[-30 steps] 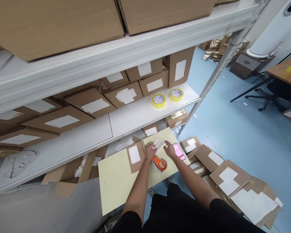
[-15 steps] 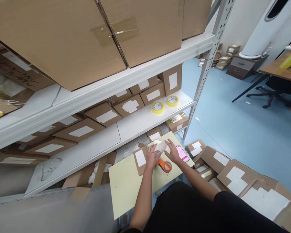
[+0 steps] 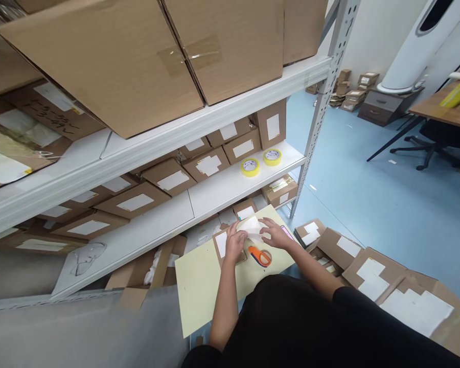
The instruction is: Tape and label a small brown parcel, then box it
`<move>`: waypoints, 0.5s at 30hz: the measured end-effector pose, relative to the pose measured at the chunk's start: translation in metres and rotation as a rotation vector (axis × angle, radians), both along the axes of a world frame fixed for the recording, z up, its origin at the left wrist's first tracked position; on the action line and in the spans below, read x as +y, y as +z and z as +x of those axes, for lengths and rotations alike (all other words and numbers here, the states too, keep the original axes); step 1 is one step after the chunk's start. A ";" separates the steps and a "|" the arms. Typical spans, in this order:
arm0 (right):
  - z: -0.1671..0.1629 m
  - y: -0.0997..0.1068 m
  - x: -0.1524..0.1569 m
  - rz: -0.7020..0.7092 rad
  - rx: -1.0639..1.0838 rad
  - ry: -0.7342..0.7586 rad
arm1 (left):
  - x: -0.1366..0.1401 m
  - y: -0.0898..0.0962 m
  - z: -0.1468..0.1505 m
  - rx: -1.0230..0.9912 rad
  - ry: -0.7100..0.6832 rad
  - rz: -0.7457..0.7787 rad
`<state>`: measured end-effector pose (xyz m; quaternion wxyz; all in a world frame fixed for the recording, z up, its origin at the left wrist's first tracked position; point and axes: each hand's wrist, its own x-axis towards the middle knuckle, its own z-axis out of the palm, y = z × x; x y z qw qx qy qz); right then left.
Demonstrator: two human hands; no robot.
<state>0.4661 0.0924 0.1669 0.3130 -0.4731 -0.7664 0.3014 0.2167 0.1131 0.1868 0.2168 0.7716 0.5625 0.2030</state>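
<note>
Between my hands, above the pale yellow table (image 3: 201,286), is a thin white sheet or pouch (image 3: 252,224); its exact kind I cannot make out. My left hand (image 3: 235,243) pinches its left edge. The fingers of my right hand (image 3: 273,234) are bent around its right side. Orange-handled scissors (image 3: 261,257) lie on the table just below the sheet. Partly under my left hand is a brown cardboard box (image 3: 217,251) with a white label. A phone (image 3: 286,232) lies beyond my right forearm, mostly hidden by it.
A metal shelf (image 3: 210,202) ahead holds labelled cardboard boxes (image 3: 172,176), two yellow tape rolls (image 3: 250,167) and clear safety glasses (image 3: 86,258). Large cartons (image 3: 230,51) stand on the upper shelf. More boxes (image 3: 371,273) are piled on the floor at right, near the shelf post (image 3: 318,122).
The white sheet has turned and spread flatter between my hands. My left hand has shifted slightly left, and my right forearm now covers most of the phone. The view has swung a little.
</note>
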 end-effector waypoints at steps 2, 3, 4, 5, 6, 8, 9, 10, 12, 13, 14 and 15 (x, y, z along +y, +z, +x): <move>0.008 0.000 0.003 -0.011 -0.031 -0.001 | 0.004 0.004 -0.005 0.001 -0.008 -0.029; 0.012 0.001 0.004 -0.021 -0.045 0.001 | 0.006 0.006 -0.008 0.005 -0.010 -0.043; 0.016 0.002 0.006 -0.030 -0.055 -0.005 | 0.007 0.007 -0.010 0.013 -0.007 -0.057; 0.020 0.004 0.007 -0.035 -0.062 -0.020 | 0.009 0.009 -0.013 0.024 -0.001 -0.068; 0.024 0.007 0.008 -0.037 -0.064 -0.046 | 0.010 0.010 -0.014 0.035 0.006 -0.077; 0.030 0.011 0.009 -0.037 -0.057 -0.096 | 0.013 0.015 -0.016 0.059 0.013 -0.084; 0.032 0.013 0.010 -0.042 -0.048 -0.104 | 0.014 0.018 -0.015 0.074 0.005 -0.086; 0.033 0.014 0.011 -0.051 -0.035 -0.098 | 0.014 0.021 -0.012 0.087 -0.012 -0.091; 0.035 0.017 0.012 -0.085 0.004 -0.055 | 0.015 0.030 -0.002 0.091 -0.069 -0.118; 0.034 0.019 0.012 -0.107 0.032 -0.027 | 0.015 0.034 0.005 0.080 -0.106 -0.140; 0.033 0.020 0.013 -0.131 0.067 0.001 | 0.016 0.038 0.014 0.054 -0.138 -0.168; 0.032 0.023 0.014 -0.155 0.102 0.028 | 0.016 0.041 0.023 0.024 -0.176 -0.203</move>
